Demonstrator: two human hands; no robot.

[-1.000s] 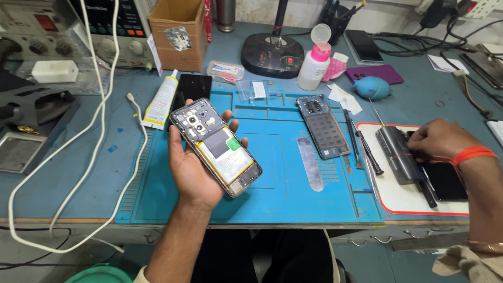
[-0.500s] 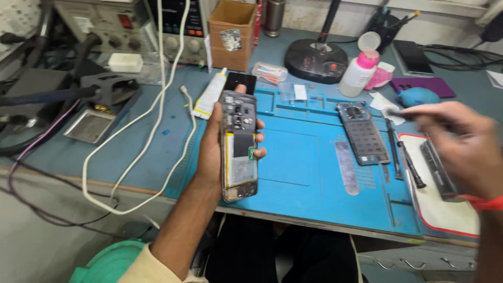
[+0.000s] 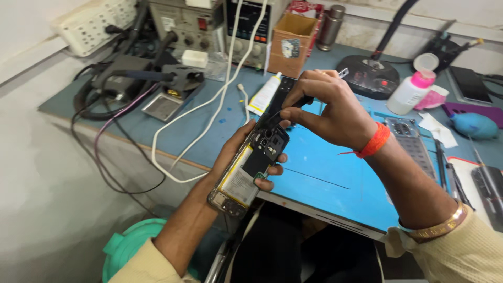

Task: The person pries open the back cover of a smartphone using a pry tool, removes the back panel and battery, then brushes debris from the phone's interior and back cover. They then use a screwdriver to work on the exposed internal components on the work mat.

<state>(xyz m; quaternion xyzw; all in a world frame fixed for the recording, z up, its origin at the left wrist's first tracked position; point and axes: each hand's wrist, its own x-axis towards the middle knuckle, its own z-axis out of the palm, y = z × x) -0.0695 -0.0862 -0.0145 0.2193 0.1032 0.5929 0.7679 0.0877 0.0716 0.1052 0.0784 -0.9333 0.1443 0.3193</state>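
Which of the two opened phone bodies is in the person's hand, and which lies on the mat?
The opened phone with the exposed battery is held in the left hand, off the bench edge. The other phone frame lies flat on the blue mat, untouched, beyond the right hand.

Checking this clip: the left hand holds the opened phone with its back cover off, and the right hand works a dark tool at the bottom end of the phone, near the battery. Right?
Not quite. The head view shows the right hand working the dark tool at the top end of the opened phone, by the camera section, not the bottom end. The left hand does hold the phone, back cover off.
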